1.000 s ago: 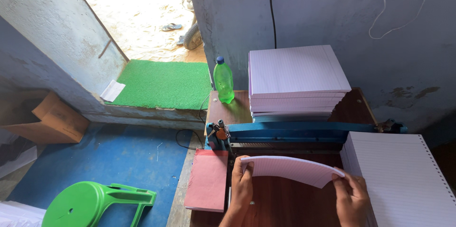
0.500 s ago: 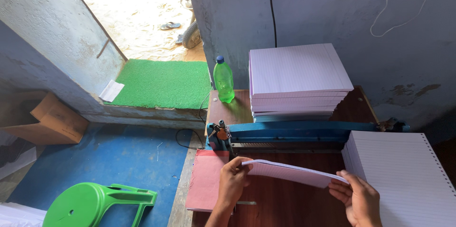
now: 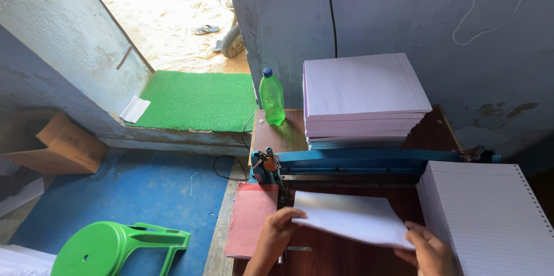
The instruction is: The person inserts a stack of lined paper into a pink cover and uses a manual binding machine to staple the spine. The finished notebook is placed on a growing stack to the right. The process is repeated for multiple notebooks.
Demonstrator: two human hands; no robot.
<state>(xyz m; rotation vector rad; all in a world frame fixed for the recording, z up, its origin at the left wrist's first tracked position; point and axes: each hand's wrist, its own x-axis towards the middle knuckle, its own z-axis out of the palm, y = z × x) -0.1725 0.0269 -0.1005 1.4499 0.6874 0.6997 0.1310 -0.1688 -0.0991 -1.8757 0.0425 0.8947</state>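
Left hand [image 3: 276, 237] gripping the near-left corner of a thin sheaf of lined paper [image 3: 352, 218], right hand [image 3: 428, 249] closed on its near-right edge. Sheaf held just above the wooden table [image 3: 323, 258], before the blue punching machine [image 3: 352, 163], beside a perforated paper stack [image 3: 490, 218].

walls [image 3: 404, 16] grey-blue; floor [image 3: 133, 189] blue — doorway [image 3: 167, 16] sunlit; green stool [image 3: 115, 247]
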